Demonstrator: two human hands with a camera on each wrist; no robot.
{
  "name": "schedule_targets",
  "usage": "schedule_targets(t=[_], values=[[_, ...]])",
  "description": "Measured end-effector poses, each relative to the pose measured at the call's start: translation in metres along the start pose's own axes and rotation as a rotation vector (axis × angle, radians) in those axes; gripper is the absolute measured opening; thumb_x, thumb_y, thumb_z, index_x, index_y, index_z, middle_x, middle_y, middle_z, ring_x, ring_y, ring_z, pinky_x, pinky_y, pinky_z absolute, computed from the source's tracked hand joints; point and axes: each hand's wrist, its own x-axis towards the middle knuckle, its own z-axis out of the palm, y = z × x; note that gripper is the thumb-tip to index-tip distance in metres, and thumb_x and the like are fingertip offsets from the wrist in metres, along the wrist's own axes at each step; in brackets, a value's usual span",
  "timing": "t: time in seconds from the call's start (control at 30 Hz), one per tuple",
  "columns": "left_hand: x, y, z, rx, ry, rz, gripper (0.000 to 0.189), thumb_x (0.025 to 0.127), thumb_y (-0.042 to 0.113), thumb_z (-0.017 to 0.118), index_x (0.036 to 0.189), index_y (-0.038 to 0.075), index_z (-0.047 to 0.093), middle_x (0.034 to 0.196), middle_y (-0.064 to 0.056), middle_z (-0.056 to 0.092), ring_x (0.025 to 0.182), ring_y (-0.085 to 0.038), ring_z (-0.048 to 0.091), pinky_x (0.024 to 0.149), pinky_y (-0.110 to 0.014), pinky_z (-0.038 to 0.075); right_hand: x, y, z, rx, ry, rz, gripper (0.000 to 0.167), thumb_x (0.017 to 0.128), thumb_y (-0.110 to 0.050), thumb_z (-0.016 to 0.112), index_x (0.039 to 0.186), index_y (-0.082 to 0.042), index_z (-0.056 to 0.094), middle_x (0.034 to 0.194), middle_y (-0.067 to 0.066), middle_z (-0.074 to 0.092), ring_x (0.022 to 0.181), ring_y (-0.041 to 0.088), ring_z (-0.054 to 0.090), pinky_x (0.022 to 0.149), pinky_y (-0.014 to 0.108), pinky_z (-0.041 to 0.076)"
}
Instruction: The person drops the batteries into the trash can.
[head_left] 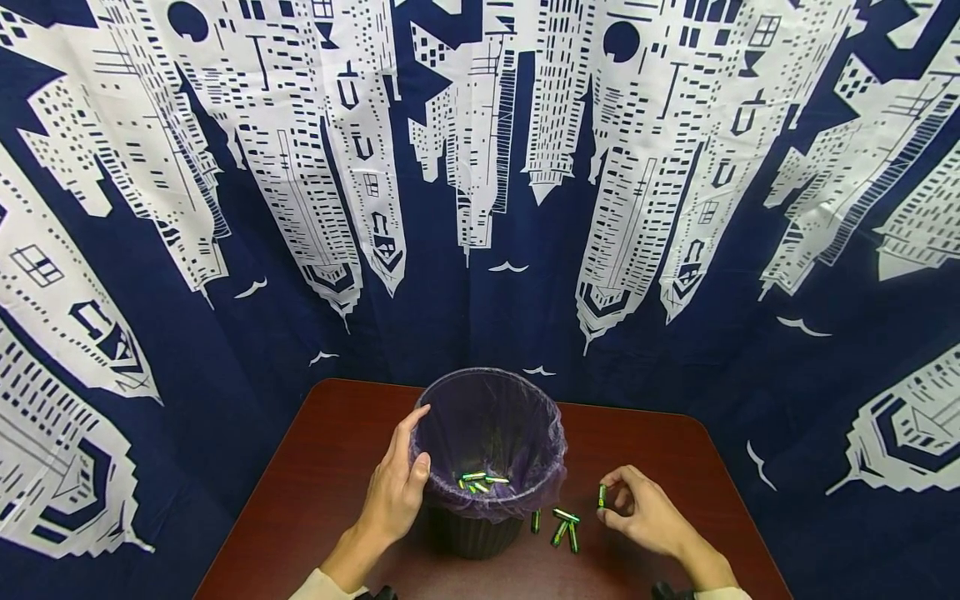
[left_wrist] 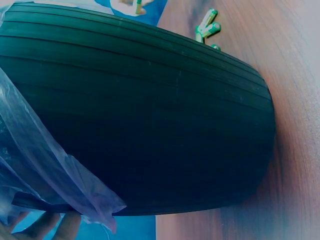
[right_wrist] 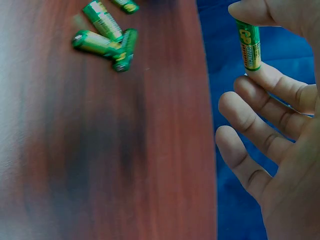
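A dark ribbed trash bin (head_left: 474, 537), lined with a thin purple bag (head_left: 553, 482), stands upright on the table. My left hand (head_left: 393, 487) rests against its left side, fingers fairly straight near the rim; in the left wrist view some fingers (left_wrist: 67, 227) show beside the liner. Right of the bin, my right hand (head_left: 647, 515) pinches a small green battery (right_wrist: 249, 45) by its ends between thumb and index finger, above the table. The other fingers are spread apart. Several like batteries (right_wrist: 102, 22) lie together on the table between bin and right hand. More batteries (head_left: 474, 477) lie inside the bin.
The reddish-brown wooden table (head_left: 337, 433) has rounded far corners. Behind and beside it hangs a dark blue cloth (head_left: 465, 317) printed with white upside-down buildings and birds. The bin stands near the table's middle.
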Motion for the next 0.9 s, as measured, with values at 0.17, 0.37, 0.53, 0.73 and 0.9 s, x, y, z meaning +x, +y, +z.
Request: schedule_targets(t=[0.17, 0.37, 0.53, 0.73, 0.9], values=[[-0.001, 0.000, 0.001, -0.002, -0.005, -0.011, 0.068, 0.122, 0.058, 0.037, 0.177, 0.020, 0.046, 0.178, -0.012, 0.056, 0.102, -0.032, 0.077, 0.064, -0.035, 0.058, 0.004, -0.017, -0.012, -0.042, 0.055, -0.035, 0.040, 0.093, -0.023, 0.097, 0.124, -0.013, 0.073, 0.111, 0.000, 0.070, 0.087, 0.006, 0.062, 0.074, 0.025, 0.053], [-0.004, 0.001, 0.001, -0.001, -0.005, -0.014, 0.068, 0.122, 0.058, 0.036, 0.177, 0.021, 0.046, 0.177, -0.011, 0.057, 0.106, -0.033, 0.079, 0.066, -0.037, 0.060, 0.009, -0.041, -0.027, -0.107, 0.119, -0.099, 0.040, 0.092, -0.022, 0.098, 0.123, -0.020, 0.073, 0.112, -0.007, 0.069, 0.089, 0.003, 0.060, 0.076, 0.025, 0.053], [-0.004, 0.002, 0.001, -0.002, 0.003, -0.009, 0.069, 0.122, 0.060, 0.035, 0.177, 0.020, 0.047, 0.176, -0.011, 0.059, 0.102, -0.027, 0.076, 0.065, -0.036, 0.058, 0.017, -0.060, -0.042, -0.136, 0.157, -0.162, 0.040, 0.093, -0.021, 0.098, 0.124, -0.021, 0.072, 0.113, -0.007, 0.070, 0.091, 0.004, 0.061, 0.077, 0.026, 0.053], [-0.001, 0.002, 0.000, 0.001, 0.014, 0.000, 0.070, 0.122, 0.062, 0.034, 0.177, 0.022, 0.047, 0.175, -0.010, 0.059, 0.100, -0.027, 0.076, 0.063, -0.035, 0.057, 0.029, -0.084, -0.054, -0.152, 0.204, -0.246, 0.040, 0.092, -0.021, 0.099, 0.123, -0.021, 0.073, 0.114, -0.005, 0.072, 0.096, 0.009, 0.066, 0.081, 0.028, 0.057], [0.000, -0.001, 0.000, -0.001, 0.007, 0.003, 0.070, 0.122, 0.062, 0.034, 0.177, 0.021, 0.046, 0.177, -0.010, 0.057, 0.105, -0.034, 0.079, 0.066, -0.038, 0.060, 0.036, -0.100, -0.059, -0.168, 0.240, -0.317, 0.039, 0.091, -0.020, 0.098, 0.122, -0.020, 0.073, 0.115, -0.006, 0.074, 0.097, 0.012, 0.069, 0.084, 0.029, 0.060]])
